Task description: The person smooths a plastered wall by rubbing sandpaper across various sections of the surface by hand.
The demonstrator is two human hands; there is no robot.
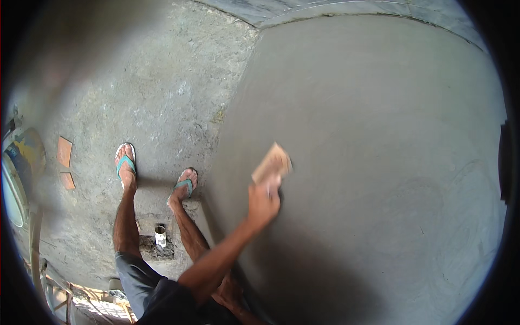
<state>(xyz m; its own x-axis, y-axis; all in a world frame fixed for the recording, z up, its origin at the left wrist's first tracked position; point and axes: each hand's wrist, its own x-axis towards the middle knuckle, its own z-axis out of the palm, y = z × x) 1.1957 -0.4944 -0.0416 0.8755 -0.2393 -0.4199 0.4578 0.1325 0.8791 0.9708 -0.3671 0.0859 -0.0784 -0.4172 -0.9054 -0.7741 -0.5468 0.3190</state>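
Note:
My left hand (pixel 264 205) is closed round a tan, wood-coloured rectangular hand float (pixel 272 162), slightly blurred. The float is at the smooth grey cement surface (pixel 346 108), left of its middle. My left arm reaches across in front of my right leg from a dark sleeve. What looks like my right hand (pixel 229 292) is by my right knee at the lower edge, partly behind the left forearm; its fingers cannot be made out.
My feet, in turquoise-strapped flip-flops (pixel 126 162), stand on rough concrete (pixel 162 97). Between my legs is a small can (pixel 160 236) in a dark patch. Two reddish tile pieces (pixel 64 151) lie left, near a pale bucket (pixel 13 189). A wall (pixel 346 7) borders the far side.

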